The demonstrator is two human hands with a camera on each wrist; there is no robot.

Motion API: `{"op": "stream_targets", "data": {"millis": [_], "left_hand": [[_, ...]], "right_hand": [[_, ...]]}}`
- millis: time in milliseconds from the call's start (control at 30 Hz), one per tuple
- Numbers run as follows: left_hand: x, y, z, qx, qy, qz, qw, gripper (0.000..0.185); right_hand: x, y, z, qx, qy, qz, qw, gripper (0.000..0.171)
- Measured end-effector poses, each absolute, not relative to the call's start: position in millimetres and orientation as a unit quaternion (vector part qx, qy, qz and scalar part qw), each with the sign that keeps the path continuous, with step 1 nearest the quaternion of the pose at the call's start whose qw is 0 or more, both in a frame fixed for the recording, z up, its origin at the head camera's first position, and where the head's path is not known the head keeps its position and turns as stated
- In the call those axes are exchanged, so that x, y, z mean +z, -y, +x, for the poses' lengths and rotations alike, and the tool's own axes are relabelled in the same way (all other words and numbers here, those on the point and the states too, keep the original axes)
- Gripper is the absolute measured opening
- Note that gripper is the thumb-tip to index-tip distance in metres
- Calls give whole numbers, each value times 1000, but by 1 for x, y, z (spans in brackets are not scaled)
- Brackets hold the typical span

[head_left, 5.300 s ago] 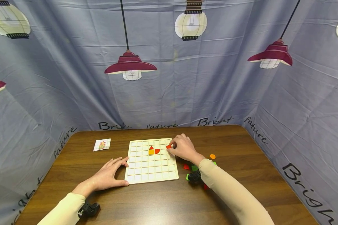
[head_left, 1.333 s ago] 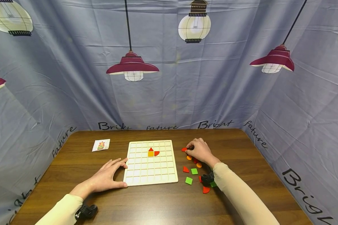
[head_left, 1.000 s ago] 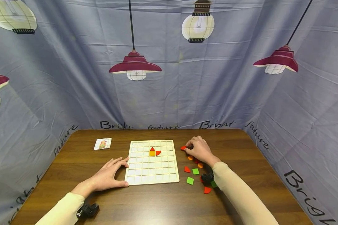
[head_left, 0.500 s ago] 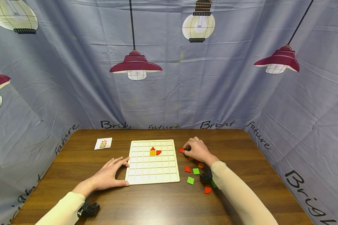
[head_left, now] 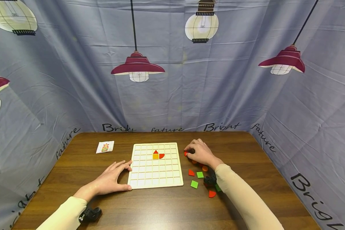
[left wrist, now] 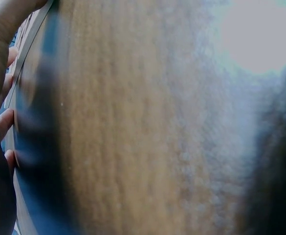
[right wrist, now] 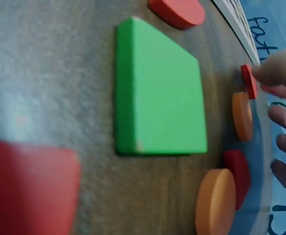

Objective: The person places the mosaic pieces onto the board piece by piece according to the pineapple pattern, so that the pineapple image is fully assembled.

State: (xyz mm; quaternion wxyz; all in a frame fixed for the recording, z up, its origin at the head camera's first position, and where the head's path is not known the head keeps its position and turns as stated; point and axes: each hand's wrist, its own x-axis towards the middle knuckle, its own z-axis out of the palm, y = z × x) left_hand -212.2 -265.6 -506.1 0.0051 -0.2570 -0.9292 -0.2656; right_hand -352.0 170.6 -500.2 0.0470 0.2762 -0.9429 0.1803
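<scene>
1. Right hand (head_left: 202, 153), right of centre in the frame: thumb and fingertips gathered about a red piece (head_left: 185, 153), apparently pinching it; whether the piece is off the table cannot be told.
2. Left hand (head_left: 110, 180), lower left of centre: thumb and fingers spread, grasping nothing, tips resting along the left edge of the board (head_left: 168, 175).
3. Change: some five seconds ago the right hand held a red piece over the board's upper right; now it is beyond the board's right edge. In the last half second the fingers have shifted to cover more of the piece. I judge that it is being adjusted in the grip, not yet placed: the board shows the same three pieces.
4. Direction: the fingers hide most of the red piece in the head view, so its point and long axis cannot be told there. In the right wrist view, at upper right, its visible side runs steeply downward, leaning slightly right.
5. On the board, the red triangle (head_left: 156, 152) points up the frame; below it sits the yellow square (head_left: 155, 156), with the red quarter-round (head_left: 161, 156) on its right, curve toward lower right.
6. Farther out, green squares (head_left: 194, 184) lie right of the board, and a picture card (head_left: 104, 147) lies left of it.
</scene>
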Motion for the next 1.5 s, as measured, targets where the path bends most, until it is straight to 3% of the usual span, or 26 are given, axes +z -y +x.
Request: {"op": "stream_targets", "data": {"millis": [133, 467, 1167, 1500], "left_hand": [[-506, 265, -211, -269, 929, -255, 3, 62], [-507, 265, -212, -266, 928, -261, 13, 63], [-509, 266, -214, -261, 933, -250, -9, 66], [-507, 266, -213, -264, 932, -248, -13, 65]], "right_hand": [[-501, -167, -351, 177, 947, 265, 48, 31], [-503, -171, -350, 184, 949, 252, 41, 33], [-505, -168, -348, 192, 950, 232, 83, 17], [-485, -107, -340, 216, 929, 286, 92, 17]]}}
